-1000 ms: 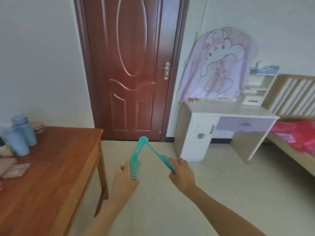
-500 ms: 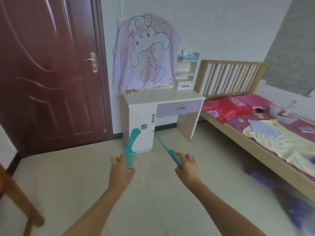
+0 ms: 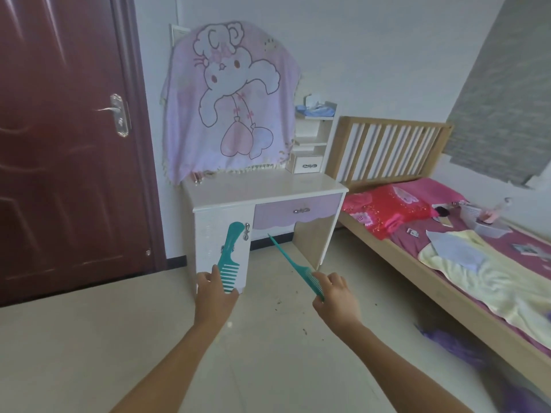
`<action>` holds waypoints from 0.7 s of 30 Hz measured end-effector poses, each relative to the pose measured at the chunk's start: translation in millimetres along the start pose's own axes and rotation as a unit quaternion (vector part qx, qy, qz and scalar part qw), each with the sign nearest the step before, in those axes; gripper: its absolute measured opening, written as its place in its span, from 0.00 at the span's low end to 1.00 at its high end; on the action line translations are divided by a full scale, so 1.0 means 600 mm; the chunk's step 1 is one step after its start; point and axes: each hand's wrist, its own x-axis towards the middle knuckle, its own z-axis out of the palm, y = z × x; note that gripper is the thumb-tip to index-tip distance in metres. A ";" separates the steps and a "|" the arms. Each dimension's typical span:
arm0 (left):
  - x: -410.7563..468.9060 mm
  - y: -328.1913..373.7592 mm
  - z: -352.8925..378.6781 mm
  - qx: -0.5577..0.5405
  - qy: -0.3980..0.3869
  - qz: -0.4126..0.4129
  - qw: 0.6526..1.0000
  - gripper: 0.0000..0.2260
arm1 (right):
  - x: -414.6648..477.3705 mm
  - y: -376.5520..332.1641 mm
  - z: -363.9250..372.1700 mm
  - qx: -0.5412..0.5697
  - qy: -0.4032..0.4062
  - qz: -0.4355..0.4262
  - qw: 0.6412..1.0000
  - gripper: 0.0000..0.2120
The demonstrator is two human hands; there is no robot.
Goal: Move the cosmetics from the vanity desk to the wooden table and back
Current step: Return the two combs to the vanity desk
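Observation:
My left hand [image 3: 215,296] grips a teal wide-tooth comb [image 3: 229,257] by its toothed end, handle pointing up. In my right hand [image 3: 335,299] is a teal tail comb [image 3: 293,265], pinched at the teeth, its thin tail slanting up to the left. Both hands are held out above the floor, in front of the white vanity desk [image 3: 262,189] with a lilac drawer [image 3: 298,210]. The desk top is mostly bare; a small item lies at its back left corner. The wooden table is out of view.
A pink cartoon cloth [image 3: 232,102] covers the vanity's mirror, and a small white shelf unit [image 3: 310,144] stands beside it. A dark red door [image 3: 65,138] is at the left. A wooden bed [image 3: 447,248] with clutter runs along the right. Tiled floor lies between me and the desk.
The view has swung right, away from the wooden table, and closed in on the vanity desk. Both hands still hold their combs, now spread further apart.

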 end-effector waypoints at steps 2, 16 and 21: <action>0.054 0.016 0.017 -0.001 0.000 0.003 1.000 0.19 | 0.055 0.009 0.001 -0.003 0.002 0.010 1.000 0.25; 0.368 0.058 0.173 0.004 0.013 -0.034 0.999 0.17 | 0.415 0.093 0.087 0.058 -0.023 0.005 0.998 0.24; 0.494 0.099 0.208 -0.007 0.058 -0.046 0.997 0.15 | 0.585 0.108 0.096 0.075 -0.038 -0.052 0.995 0.24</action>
